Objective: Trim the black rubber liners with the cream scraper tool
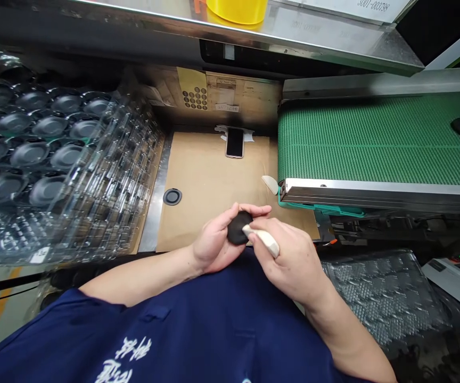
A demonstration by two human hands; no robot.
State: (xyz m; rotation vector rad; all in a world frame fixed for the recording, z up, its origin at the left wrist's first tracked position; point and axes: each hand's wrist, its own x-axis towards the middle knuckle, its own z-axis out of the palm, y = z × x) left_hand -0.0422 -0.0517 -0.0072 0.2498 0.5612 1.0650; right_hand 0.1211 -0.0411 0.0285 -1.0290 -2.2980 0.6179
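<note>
Black disc (pixel 238 227) in left hand (pixel 214 239), partly hidden.

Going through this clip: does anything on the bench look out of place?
Two things stand out. A smartphone lies face-up on the brown paper, a personal item in the work area. A single black ring sits loose on the paper near its edge, apart from the dark discs in the clear plastic tray.

Factory assembly station: green mesh conveyor belt (pixel 377 143) in a steel frame (pixel 382 195), stacked clear plastic trays (pixel 132 159) of black round parts (pixel 29 154), steel shelf (pixel 294 32) overhead, kraft paper (pixel 210 175) on the surface.
</note>
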